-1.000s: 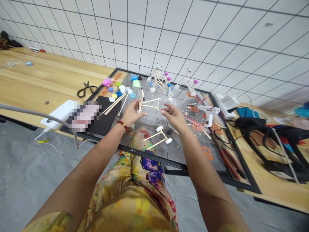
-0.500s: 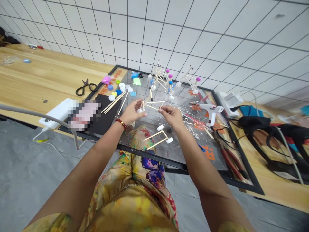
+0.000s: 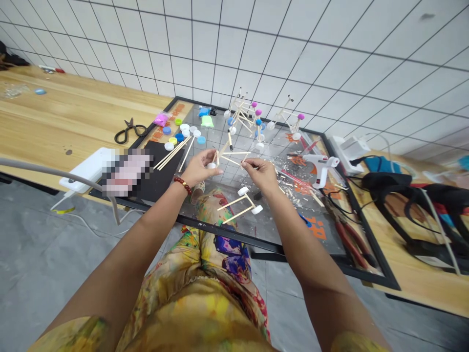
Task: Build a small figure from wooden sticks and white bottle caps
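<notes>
My left hand (image 3: 201, 168) grips a small frame of wooden sticks (image 3: 235, 153) with a white cap at its base; one stick in it has a black end. To its right, my right hand (image 3: 259, 172) pinches the tip of a thin wooden stick (image 3: 246, 157), close to the frame's right side. Whether that stick touches the frame, I cannot tell. Below the hands, a separate stick frame with two white caps (image 3: 257, 209) lies on the glass panel. Assembled stick models with pink, blue and white round parts (image 3: 242, 115) stand behind.
A white glue gun (image 3: 321, 168) and red-handled pliers (image 3: 353, 244) lie right, among scattered bits. Left are loose sticks (image 3: 171, 154), coloured caps (image 3: 179, 137), black scissors (image 3: 130, 131) and a white power strip (image 3: 88, 168). The black-edged panel (image 3: 227, 235) lies on a wooden table (image 3: 91, 105).
The view has shifted very slightly. Both hands keep nearly the same position and hold the same things.
</notes>
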The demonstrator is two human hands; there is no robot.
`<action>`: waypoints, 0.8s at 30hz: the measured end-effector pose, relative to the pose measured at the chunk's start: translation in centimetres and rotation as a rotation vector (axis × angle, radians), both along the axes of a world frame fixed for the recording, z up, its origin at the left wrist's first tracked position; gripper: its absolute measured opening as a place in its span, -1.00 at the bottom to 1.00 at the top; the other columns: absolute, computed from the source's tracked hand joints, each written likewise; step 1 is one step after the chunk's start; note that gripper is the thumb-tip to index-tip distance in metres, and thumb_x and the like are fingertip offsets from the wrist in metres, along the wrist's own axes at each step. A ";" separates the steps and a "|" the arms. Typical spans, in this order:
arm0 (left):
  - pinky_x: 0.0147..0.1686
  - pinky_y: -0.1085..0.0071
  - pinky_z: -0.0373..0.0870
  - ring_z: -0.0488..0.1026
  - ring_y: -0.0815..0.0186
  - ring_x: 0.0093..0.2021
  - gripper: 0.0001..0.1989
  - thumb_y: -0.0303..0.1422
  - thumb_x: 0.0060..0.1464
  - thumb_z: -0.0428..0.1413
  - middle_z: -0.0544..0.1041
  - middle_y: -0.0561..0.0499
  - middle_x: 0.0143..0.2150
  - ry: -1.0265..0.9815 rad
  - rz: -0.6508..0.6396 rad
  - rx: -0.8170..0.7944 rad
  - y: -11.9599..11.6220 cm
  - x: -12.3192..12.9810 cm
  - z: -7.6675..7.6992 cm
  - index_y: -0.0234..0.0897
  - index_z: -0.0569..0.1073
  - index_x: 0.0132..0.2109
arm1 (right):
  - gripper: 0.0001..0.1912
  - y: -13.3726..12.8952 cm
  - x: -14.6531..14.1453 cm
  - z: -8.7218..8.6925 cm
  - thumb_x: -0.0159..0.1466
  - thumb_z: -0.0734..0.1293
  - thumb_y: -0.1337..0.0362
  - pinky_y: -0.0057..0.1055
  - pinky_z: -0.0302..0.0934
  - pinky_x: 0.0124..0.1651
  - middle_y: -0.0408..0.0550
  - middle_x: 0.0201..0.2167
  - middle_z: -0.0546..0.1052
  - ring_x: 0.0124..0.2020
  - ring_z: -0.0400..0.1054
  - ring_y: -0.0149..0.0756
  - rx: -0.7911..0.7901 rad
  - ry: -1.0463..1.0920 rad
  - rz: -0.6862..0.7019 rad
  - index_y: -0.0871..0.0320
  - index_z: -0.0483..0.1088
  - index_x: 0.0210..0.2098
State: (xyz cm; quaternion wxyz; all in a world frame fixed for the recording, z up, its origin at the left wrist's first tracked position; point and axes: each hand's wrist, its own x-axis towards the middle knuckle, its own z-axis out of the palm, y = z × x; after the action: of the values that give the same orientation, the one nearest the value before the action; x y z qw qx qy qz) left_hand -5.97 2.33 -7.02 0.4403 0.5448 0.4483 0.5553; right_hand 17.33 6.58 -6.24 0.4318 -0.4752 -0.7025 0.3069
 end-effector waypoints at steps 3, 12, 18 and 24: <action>0.28 0.01 0.32 0.44 -0.03 0.23 -0.13 -0.38 -0.45 0.50 0.52 -0.23 0.17 0.015 -0.002 -0.006 -0.2 -0.1 0.1 -0.28 0.46 0.13 | -0.71 0.0 0.1 -0.1 0.13 0.38 0.03 -0.25 0.31 -0.14 -0.06 -0.39 0.63 -0.35 0.43 -0.25 0.011 -0.018 -0.009 0.12 0.58 -0.40; 0.22 0.00 0.38 0.52 0.02 0.11 -0.26 -0.37 -0.41 0.48 0.60 -0.19 0.05 0.023 0.024 -0.003 -0.1 0.0 0.0 -0.29 0.52 0.04 | -0.75 0.4 0.3 -0.6 0.15 0.38 0.07 -0.24 0.32 -0.12 -0.05 -0.36 0.63 -0.33 0.44 -0.24 0.020 -0.056 -0.014 0.11 0.59 -0.38; 0.17 0.03 0.41 0.54 0.05 0.05 -0.27 -0.40 -0.43 0.48 0.60 -0.17 -0.04 0.051 0.064 0.017 -0.2 0.4 0.1 -0.32 0.49 0.01 | -0.68 0.6 0.3 -0.5 0.16 0.36 0.11 -0.20 0.33 -0.03 -0.03 -0.27 0.65 -0.29 0.43 -0.24 0.056 -0.052 -0.013 0.13 0.60 -0.19; 0.03 0.17 0.44 0.50 0.20 -0.11 -0.36 -0.42 -0.37 0.47 0.52 -0.02 -0.12 0.235 0.447 0.122 -0.4 0.6 0.7 -0.25 0.42 -0.08 | -0.58 0.7 1.1 -0.6 0.14 0.37 0.11 -0.14 0.33 0.01 0.02 -0.19 0.62 -0.25 0.45 -0.23 0.128 0.011 -0.089 0.15 0.55 -0.06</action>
State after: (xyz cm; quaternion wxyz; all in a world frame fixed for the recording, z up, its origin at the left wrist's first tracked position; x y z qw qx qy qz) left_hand -5.41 1.98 -6.37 0.2180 0.5187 0.5711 0.5977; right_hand 18.44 7.27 -6.84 0.4784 -0.4755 -0.6966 0.2445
